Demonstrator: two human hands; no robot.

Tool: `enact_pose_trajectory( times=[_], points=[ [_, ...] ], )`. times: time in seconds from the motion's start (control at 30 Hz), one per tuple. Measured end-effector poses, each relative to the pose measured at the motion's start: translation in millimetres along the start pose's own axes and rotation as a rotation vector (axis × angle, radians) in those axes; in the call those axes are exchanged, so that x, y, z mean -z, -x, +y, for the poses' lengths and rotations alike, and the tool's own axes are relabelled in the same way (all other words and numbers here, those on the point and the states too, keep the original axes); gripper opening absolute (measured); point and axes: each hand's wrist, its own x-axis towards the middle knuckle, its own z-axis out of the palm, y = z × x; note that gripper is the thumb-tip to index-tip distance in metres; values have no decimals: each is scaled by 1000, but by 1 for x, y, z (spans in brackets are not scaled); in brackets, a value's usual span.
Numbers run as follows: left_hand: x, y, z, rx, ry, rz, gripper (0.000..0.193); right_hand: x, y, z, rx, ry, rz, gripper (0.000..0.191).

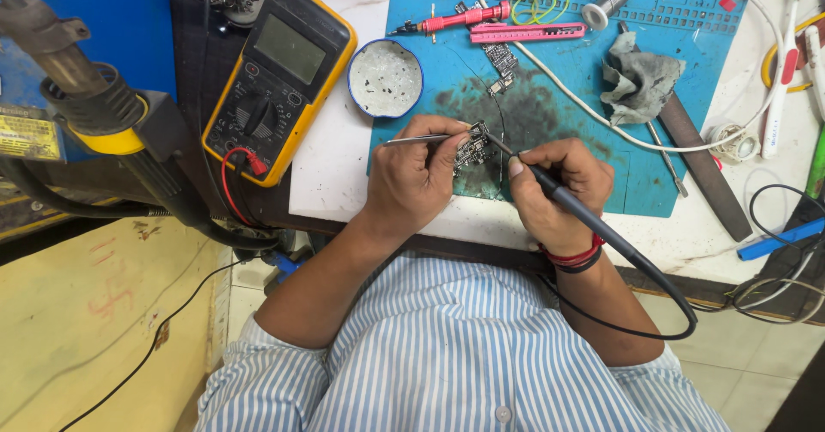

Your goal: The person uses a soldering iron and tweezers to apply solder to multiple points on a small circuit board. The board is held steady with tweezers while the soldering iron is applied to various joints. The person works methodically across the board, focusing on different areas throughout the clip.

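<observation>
Circuit board [472, 150], small and dark, is lying on the blue work mat [601, 131] on the counter [331, 174], near the mat's front edge. Left hand [418, 178] is pinching metal tweezers [421, 139], tips touching the board. Right hand [554, 193] is gripping a black soldering iron [567, 200], pen-style, tip meeting the board beside the tweezers. Yellow multimeter [279, 79] is sitting to the left; round blue-rimmed dish [387, 78] is resting just beside the mat.

Blue-white striped shirt [447, 355], sleeves rolled; red-black wrist threads [574, 258]
</observation>
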Motion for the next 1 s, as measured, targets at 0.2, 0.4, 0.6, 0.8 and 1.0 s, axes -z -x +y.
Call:
enact_pose_trajectory(
  times=[0.2,0.4,0.6,0.8,1.0],
  points=[
    [0,0,0,21,15,-6,7,0,0,0,-1,-13,1,13],
    [0,0,0,18,21,-5,8,-1,-1,-3,-13,-19,-6,13],
    [0,0,1,6,25,-5,7,0,-1,-4,-21,-16,-8,13],
    [1,0,1,0,11,-4,7,-1,-1,-4,-27,-15,-11,12],
    [0,-1,2,23,28,-5,7,-1,-1,-6,-35,-26,-14,12]
  ],
)
